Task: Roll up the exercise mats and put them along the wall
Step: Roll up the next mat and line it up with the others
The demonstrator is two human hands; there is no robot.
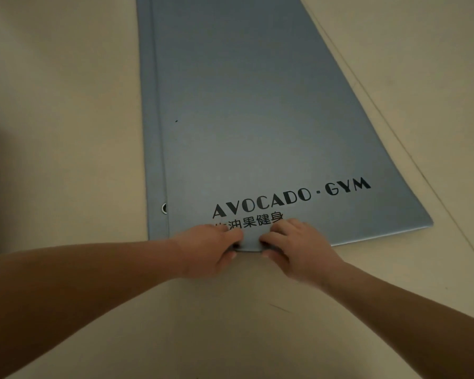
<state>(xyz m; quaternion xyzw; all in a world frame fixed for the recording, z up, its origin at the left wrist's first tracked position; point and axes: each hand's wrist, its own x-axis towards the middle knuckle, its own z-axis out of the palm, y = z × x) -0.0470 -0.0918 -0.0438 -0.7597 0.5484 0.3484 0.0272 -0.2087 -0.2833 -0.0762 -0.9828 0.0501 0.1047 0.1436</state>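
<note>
Pale beige floor [66, 105], crossed on the right by a thin joint line [394, 132], carries two blue-grey mats laid one on the other, running from the near middle to the far edge of view. Left hand [208, 250] and right hand [298, 247] sit close together on the near short edge of the upper mat [244, 119]. Each pinches it, fingers curled on top and thumbs tucked beneath; the edge between them appears slightly raised.

Likely faults from this position: both grips lie left of the edge's midpoint, so the near right corner has no support and the first turn may start skewed, giving a coned roll with stepped ends. A slack first turn would probably leave a hollow core that springs open. The lower mat [151, 160], showing only as a narrow strip along the left side, could be caught into the roll if the thumbs reach under both layers.

Upper mat: flat, smooth, matte, unwrinkled, visibly thick at its near right edge, printed in black lettering [290, 199] "AVOCADO · GYM" above a row of characters partly hidden by the fingers. A metal eyelet [164, 208] sits close to the lower mat's near left corner.
</note>
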